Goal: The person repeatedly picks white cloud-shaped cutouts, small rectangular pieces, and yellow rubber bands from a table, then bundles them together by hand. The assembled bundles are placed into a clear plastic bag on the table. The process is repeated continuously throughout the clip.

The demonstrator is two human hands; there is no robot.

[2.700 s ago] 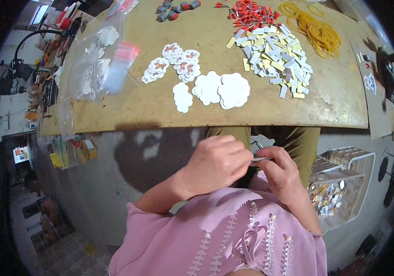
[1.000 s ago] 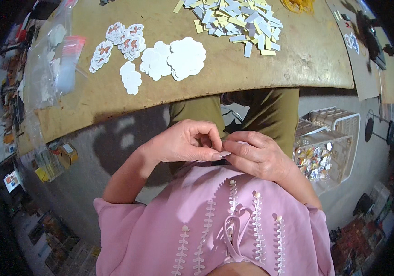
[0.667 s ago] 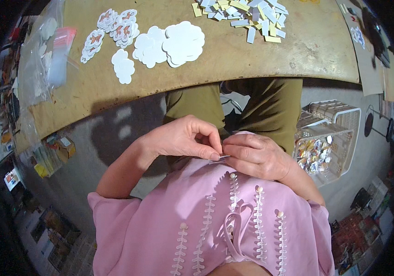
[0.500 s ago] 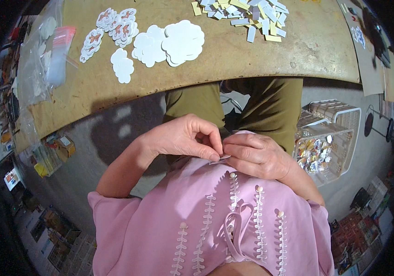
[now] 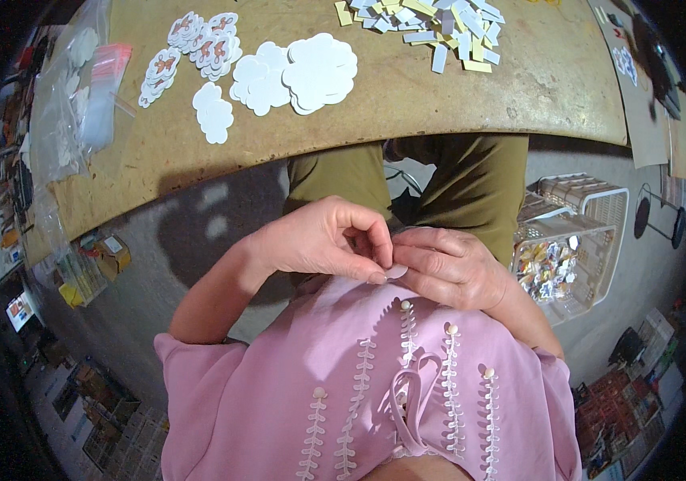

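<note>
A small white paper cutout (image 5: 396, 272), mostly hidden by fingers, is held close to my pink top, above my lap. My left hand (image 5: 323, 239) pinches its left side, thumb below and curled fingers above. From the other side my right hand (image 5: 453, 268) grips it, the fingers bent and pressed together. On the table beyond lie larger white scalloped cutouts (image 5: 320, 74), stacked and overlapping. Beside them is a single white cutout (image 5: 214, 113). Several cutouts with a brown printed figure (image 5: 215, 50) are heaped farther left.
A pile of yellow and grey-white strips (image 5: 459, 32) lies on the table (image 5: 471, 100). Clear plastic bags (image 5: 102, 104) rest at its left end. To my right, a white plastic basket (image 5: 599, 289) on the floor holds colourful cutouts. A cardboard box (image 5: 113, 255) stands low at left.
My fingers have shifted slightly around the small cutout, and more of its white face shows between them. The left thumb has moved a little to the right. The table items stay put.
</note>
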